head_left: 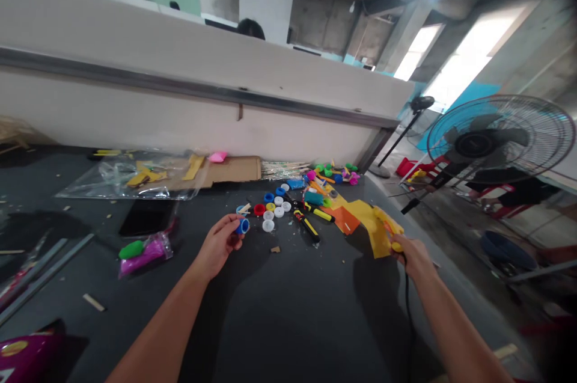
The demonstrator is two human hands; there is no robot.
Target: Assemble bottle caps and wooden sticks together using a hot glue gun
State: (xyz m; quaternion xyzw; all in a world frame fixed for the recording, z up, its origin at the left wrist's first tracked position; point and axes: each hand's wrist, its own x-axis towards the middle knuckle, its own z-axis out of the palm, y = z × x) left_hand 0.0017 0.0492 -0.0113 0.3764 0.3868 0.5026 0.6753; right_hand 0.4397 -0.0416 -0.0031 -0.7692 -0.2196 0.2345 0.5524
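Nearest, the dark matte table (288,323) lies bare between the person's two forearms, the widest open stretch in view. A purple glossy object (20,359) sits at the lower left corner. A small wooden stick (94,302) and two long grey rods (42,275) lie beyond it.

The left hand (219,246) is closed, pinching a blue cap (242,226) by its round ribbed side just above the table. The right hand (413,257) is clasped around the handle of a yellow tool (388,228) close to the table's right edge. A black cord (408,305) hangs down from the tool along the forearm.

Left of the left hand is a clear bag (143,252) with a green lump and magenta filling. Behind it lies a flat black slab (146,216).

Just past the blue cap is a cluster of loose caps (274,210) in red, blue, white and yellow, some touching. Two yellow-and-black knives (311,222) lie beside them. Orange and yellow sheets (360,219) spread toward the right hand, leaving little free room there.

Farther back are crumpled clear plastic (126,181), flat brown cardboard (234,169) and a heap of bright small parts (329,175), all against the pale partition wall (180,88) that closes off the table's far side. Off the right edge stands a round wire-caged fan (500,142).
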